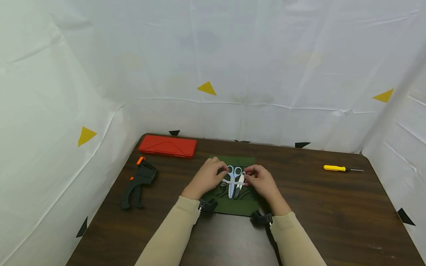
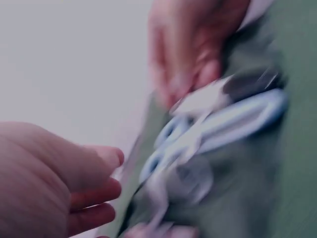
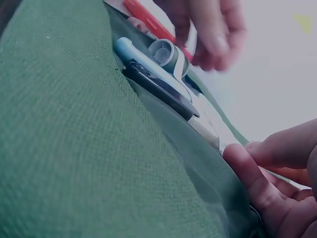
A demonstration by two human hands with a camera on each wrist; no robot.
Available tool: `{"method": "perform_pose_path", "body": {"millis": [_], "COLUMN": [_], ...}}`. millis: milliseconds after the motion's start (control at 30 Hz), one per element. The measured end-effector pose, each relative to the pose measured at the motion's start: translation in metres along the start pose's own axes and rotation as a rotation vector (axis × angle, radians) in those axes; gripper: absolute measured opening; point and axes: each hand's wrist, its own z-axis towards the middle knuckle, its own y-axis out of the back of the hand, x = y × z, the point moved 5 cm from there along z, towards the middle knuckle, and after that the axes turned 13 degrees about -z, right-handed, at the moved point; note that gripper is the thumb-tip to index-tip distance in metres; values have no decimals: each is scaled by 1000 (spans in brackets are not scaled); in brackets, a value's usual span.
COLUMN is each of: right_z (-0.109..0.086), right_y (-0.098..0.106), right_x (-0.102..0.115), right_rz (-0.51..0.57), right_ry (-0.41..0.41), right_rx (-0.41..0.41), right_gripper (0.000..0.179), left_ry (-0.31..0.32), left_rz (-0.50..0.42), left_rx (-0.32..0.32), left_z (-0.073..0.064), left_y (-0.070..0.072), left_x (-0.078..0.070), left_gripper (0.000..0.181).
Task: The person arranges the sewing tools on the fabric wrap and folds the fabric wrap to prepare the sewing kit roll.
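Note:
A green fabric case (image 1: pixel 236 208) lies spread on the table. Light blue scissors (image 1: pixel 232 190), a small white tool with a black end (image 1: pixel 240 183) and a small grey round item (image 3: pixel 162 51) lie on it. A pale strap (image 1: pixel 227 181) crosses them. My right hand (image 1: pixel 263 183) is at the right side, thumb and forefinger pinching the white end of the small tool. My left hand (image 1: pixel 206 177) hovers by the scissor handles with loosely bent fingers. In the left wrist view that hand (image 2: pixel 44 178) holds nothing; blur hides detail there.
On the brown table (image 1: pixel 319 207), a red case (image 1: pixel 168 145) lies at the back left. A black and orange clamp (image 1: pixel 141 183) is left of my arm. Far right lies a yellow-handled screwdriver (image 1: pixel 336 168). White sheeting (image 1: pixel 253 66) walls the back and sides.

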Motion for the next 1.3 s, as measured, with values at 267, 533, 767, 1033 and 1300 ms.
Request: {"method": "perform_pose_path", "body": {"millis": [267,533,767,1033,1300], "right_z": [-1,-12,-25,-33,-37], "right_y": [1,18,18,36,54], "right_x": [1,16,24,27,29], "right_rz": [45,-43,-182,-290,-394], "right_ry": [8,131,198,128,128], "right_rx": [22,144,439,499,382], "right_gripper": [30,17,15,16,20], "left_ry": [51,68,111,103,124], "left_rz": [-25,-15,-61,-2,110], "left_rx": [57,133,192,240,164], "left_z": [-4,-3,-6,-6,-11], "left_y": [27,20,16,13,13], "left_x": [33,46,51,47,37], "left_gripper": [43,56,57,57,45]}}
